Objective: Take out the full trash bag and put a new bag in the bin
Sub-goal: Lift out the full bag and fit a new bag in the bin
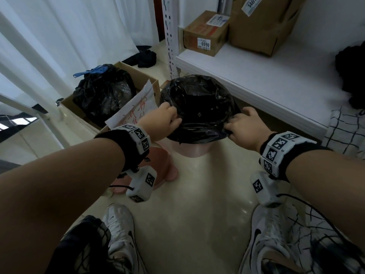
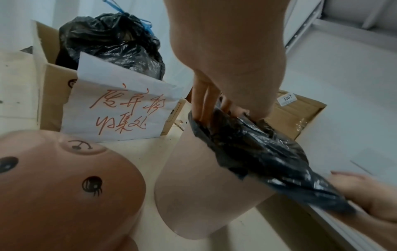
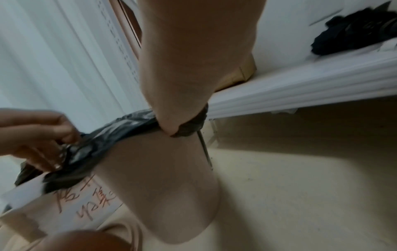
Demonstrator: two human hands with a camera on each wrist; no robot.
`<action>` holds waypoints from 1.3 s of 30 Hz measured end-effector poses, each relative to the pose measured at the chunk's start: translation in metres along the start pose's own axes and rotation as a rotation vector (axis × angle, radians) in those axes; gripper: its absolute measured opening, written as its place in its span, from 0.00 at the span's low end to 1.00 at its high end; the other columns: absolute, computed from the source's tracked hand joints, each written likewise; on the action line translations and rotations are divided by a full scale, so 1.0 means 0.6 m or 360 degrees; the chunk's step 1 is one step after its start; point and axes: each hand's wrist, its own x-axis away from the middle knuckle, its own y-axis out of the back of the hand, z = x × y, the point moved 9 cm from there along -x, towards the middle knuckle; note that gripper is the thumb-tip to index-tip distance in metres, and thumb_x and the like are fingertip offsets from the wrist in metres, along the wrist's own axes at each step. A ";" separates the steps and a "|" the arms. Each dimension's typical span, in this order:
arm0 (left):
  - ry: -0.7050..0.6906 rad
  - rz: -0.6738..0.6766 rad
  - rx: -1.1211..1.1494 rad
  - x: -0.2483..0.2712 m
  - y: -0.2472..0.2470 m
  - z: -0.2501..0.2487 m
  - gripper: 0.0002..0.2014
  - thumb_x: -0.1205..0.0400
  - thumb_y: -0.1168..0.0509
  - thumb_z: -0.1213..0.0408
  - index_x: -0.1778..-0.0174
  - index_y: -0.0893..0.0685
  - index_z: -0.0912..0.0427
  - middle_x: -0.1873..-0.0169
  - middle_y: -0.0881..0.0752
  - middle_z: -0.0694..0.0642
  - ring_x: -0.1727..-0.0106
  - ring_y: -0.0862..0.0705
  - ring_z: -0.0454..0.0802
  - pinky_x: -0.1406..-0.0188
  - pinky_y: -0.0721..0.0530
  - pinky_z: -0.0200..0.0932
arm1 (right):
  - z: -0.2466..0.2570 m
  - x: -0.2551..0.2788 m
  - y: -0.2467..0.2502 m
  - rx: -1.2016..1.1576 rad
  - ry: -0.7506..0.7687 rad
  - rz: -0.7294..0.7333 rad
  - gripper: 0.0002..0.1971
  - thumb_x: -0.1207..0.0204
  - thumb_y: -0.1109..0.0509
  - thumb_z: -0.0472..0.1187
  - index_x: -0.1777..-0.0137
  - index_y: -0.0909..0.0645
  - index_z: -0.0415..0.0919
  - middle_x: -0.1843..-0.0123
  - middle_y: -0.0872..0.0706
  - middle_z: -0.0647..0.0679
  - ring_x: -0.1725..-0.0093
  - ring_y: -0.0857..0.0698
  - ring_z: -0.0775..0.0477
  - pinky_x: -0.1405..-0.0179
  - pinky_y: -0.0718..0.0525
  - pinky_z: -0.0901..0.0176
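Two hands [image 1: 166, 117] [image 1: 244, 125] gripping bag [image 1: 199, 103], over bin [image 1: 192, 150]

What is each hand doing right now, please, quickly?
Left hand: pinches the new bag at the bin's left rim.
Right hand: grips the same bag at the right rim.

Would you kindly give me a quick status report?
Left hand, right hand grip new bag over bin rim. Full bag in box. Nothing obstructing.
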 end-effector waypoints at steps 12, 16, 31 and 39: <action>0.0825 -0.0259 0.0770 -0.004 -0.012 0.074 0.21 0.18 0.36 0.59 0.33 0.30 0.66 0.39 0.25 0.64 0.37 0.24 0.60 0.38 0.25 0.50 | -0.056 -0.010 -0.011 -0.0992 -0.0751 -0.0133 0.13 0.21 0.43 0.37 0.45 0.20 0.34 0.45 0.15 0.34 0.47 0.16 0.33 0.56 0.24 0.53; 0.1000 0.0035 0.1160 -0.007 -0.040 0.085 0.13 0.17 0.39 0.64 0.68 0.27 0.60 0.66 0.21 0.61 0.62 0.19 0.58 0.58 0.17 0.49 | -0.080 -0.002 0.036 -0.1355 -0.0852 -0.0698 0.17 0.23 0.38 0.42 0.36 0.29 0.39 0.33 0.28 0.37 0.34 0.27 0.35 0.41 0.24 0.46; 0.0308 0.0077 0.0481 -0.008 -0.017 -0.001 0.13 0.20 0.41 0.70 0.41 0.35 0.64 0.56 0.18 0.67 0.55 0.17 0.63 0.55 0.19 0.58 | 0.094 0.007 -0.122 -0.0264 0.0036 0.1077 0.24 0.15 0.45 0.51 0.30 0.25 0.34 0.30 0.22 0.35 0.30 0.23 0.35 0.39 0.24 0.50; 0.0178 0.0196 0.0473 -0.014 0.000 -0.022 0.16 0.20 0.42 0.72 0.37 0.35 0.64 0.65 0.22 0.57 0.60 0.19 0.59 0.63 0.24 0.48 | 0.135 -0.033 -0.043 -0.0499 -0.0066 0.0702 0.33 0.18 0.45 0.54 0.17 0.52 0.47 0.15 0.49 0.45 0.17 0.48 0.36 0.22 0.42 0.38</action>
